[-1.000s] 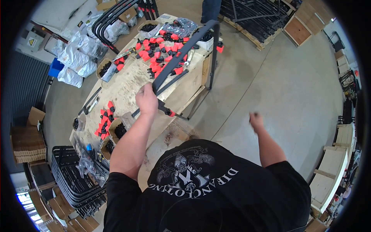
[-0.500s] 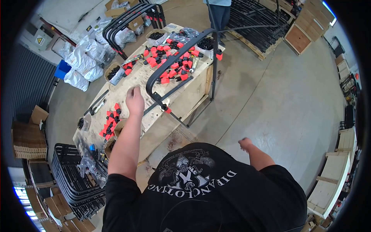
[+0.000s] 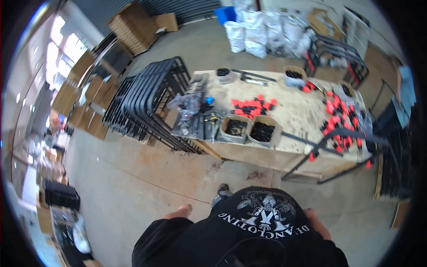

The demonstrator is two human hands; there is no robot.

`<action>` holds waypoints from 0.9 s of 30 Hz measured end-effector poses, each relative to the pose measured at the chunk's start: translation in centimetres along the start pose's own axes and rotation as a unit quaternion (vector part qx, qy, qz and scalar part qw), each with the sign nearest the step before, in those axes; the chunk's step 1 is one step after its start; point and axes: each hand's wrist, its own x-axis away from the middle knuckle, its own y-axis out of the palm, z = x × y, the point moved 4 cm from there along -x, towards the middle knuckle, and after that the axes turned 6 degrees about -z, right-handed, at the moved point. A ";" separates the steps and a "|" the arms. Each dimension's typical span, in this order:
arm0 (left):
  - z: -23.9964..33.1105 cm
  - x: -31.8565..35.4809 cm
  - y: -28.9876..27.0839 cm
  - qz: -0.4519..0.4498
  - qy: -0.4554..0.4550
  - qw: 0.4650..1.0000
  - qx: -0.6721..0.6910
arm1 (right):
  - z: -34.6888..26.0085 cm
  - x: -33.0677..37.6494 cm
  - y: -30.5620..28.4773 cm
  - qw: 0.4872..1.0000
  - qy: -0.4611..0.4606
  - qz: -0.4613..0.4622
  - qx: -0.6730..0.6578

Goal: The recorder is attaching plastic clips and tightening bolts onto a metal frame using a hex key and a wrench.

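Note:
My left hand [image 3: 184, 210] hangs low beside my body over the concrete floor, away from the workbench; blur hides its fingers. On my other side, my right hand [image 3: 310, 214] is partly hidden by my black shirt, so its fingers do not show clearly. Neither hand visibly touches any part. In front of me stands a wooden workbench [image 3: 293, 109]. A black tubular frame [image 3: 353, 134] leans across its right end, by a large pile of red and black plastic pieces [image 3: 340, 116]. A smaller group of such pieces [image 3: 252, 107] lies mid-bench.
Two cartons of dark small parts [image 3: 263, 131] sit at the bench's near edge. Black curved frames [image 3: 153, 91] are stacked to its left. White sacks [image 3: 255, 35] stand behind. Another person [image 3: 400, 104] is at the far right. Cardboard boxes [image 3: 91, 95] line the left.
My view and body have turned left, so the bench now lies across in front. My left hand has gone from over the bench to down at my side.

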 end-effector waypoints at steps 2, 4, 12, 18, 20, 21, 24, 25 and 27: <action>-2.7 3.1 1.4 0.038 -0.021 0.872 0.487 | -1.8 -0.3 0.9 0.995 0.020 0.062 0.079; -3.6 4.4 -0.8 0.044 -0.021 0.828 0.559 | -5.1 0.4 1.8 0.994 0.031 0.045 0.095; -0.6 0.5 -25.5 0.124 0.202 0.681 0.692 | -27.8 -1.4 5.4 0.989 -0.137 0.044 -0.020; -3.8 8.2 -53.2 0.505 0.289 0.534 0.614 | -41.4 1.7 9.1 0.951 -0.228 0.096 -0.188; -9.8 10.8 -61.1 0.627 0.291 0.479 0.542 | -43.9 2.4 10.2 0.948 -0.301 0.099 0.006; -10.5 14.6 -64.9 0.640 0.264 0.514 0.507 | -41.2 1.2 9.8 0.917 -0.315 0.143 0.201; -11.2 16.0 -73.7 0.748 0.192 0.577 0.265 | -29.6 -8.4 10.7 0.965 -0.252 0.075 -0.026; -11.7 15.8 -74.9 0.774 0.180 0.580 0.182 | -31.2 -8.4 10.3 0.965 -0.252 0.076 -0.018; -12.4 14.4 -76.6 0.710 0.172 0.661 0.169 | -34.6 -8.6 9.3 0.964 -0.255 0.073 -0.002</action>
